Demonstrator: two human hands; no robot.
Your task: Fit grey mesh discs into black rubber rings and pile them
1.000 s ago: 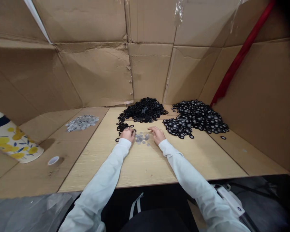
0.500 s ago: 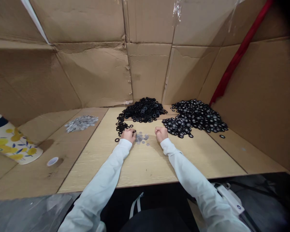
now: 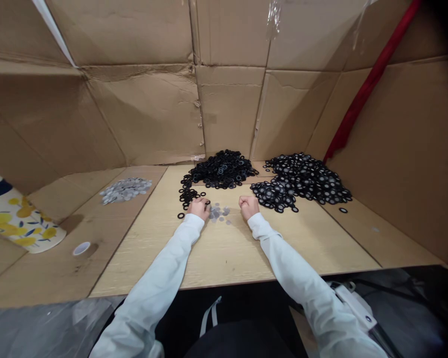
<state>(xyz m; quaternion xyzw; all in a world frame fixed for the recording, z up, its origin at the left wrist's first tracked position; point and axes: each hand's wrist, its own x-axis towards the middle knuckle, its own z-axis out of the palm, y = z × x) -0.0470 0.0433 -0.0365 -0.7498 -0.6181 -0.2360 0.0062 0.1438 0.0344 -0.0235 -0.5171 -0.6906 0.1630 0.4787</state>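
My left hand (image 3: 198,208) is closed on a black ring (image 3: 207,202) at its fingertips, just left of several loose translucent discs (image 3: 218,214) on the wooden board (image 3: 224,253). To the right of those discs, my right hand (image 3: 249,207) is curled in a fist; whatever its fingers hold, if anything, is hidden. A large pile of black rings (image 3: 224,169) lies behind and between the hands, with a trail of rings running down beside my left hand. Black rings with pale discs inside them (image 3: 306,179) form a heap at the right, close to my right hand.
Grey-white discs (image 3: 126,190) are heaped on cardboard at the left. Farther left are a roll of tape (image 3: 81,248) and a floral-patterned container (image 3: 20,216). Cardboard walls (image 3: 145,114) enclose the back and sides, and red cloth (image 3: 373,79) hangs at the right.
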